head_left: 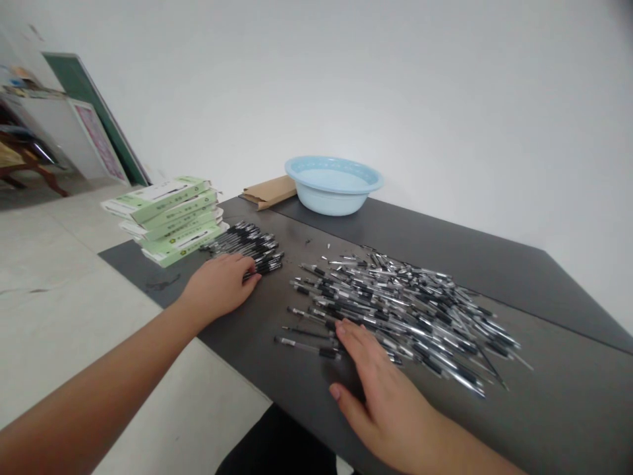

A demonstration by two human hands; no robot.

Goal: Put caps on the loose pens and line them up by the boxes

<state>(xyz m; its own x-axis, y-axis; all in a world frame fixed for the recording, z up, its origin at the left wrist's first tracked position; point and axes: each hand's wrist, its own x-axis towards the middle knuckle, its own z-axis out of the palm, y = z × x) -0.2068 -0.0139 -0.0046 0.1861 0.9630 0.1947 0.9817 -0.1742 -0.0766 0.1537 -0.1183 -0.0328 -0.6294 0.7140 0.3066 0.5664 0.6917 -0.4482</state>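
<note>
A wide heap of black-and-clear pens (405, 307) lies spread over the dark table (568, 409). My right hand (380, 392) rests flat at the heap's near edge, fingers stretched out over a few loose pens. A smaller tidy bundle of pens (247, 245) lies to the left. My left hand (222, 284) lies palm down beside that bundle, fingers together, fingertips touching its near end. Neither hand grips anything that I can see.
A stack of green-and-white boxes (171, 218) stands at the table's left corner. A light blue basin (333, 183) and a flat brown cardboard piece (270, 191) sit at the far edge by the white wall. Pale floor lies to the left.
</note>
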